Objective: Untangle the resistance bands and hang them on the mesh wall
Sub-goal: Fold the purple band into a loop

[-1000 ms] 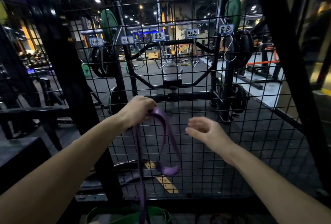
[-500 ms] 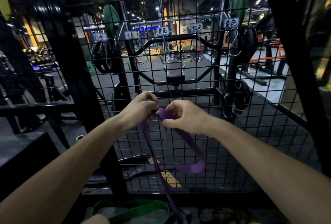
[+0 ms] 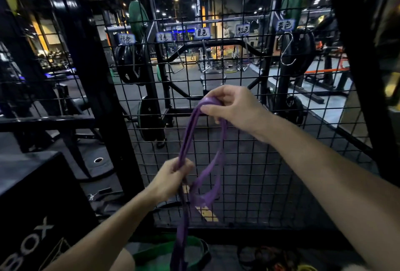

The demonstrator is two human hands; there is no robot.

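Purple band (image 3: pixel 203 141) is what I have in hand at this point, and I read the step as untangling, not hanging; my right hand (image 3: pixel 236 108) is up in front of the mesh wall (image 3: pixel 249 173), its fingers (image 3: pixel 213 110) pinched round the top fold of the band, while my left hand (image 3: pixel 171 181) sits lower and nearer me, fingers curled round two strands that run side by side; between the two hands the band splits into separate runs, and a loose loop twists back on itself just right of the left hand; below that the strands drop out of the bottom of the view, toward a green band (image 3: pixel 164 249) lying on the floor and a darker heap of other bands (image 3: pixel 270 255) further right, too dim to sort; whether the purple one is caught in them I cannot tell. Up on the mesh hangs a row of small labels, and a steel S-hook (image 3: pixel 286 51) under the rightmost one; the other hooks are hard to make out. My judgement: next I need to draw the hands apart so the twisted loop falls open, check the tail lifts free, then carry the top fold up to a hook under the matching label.
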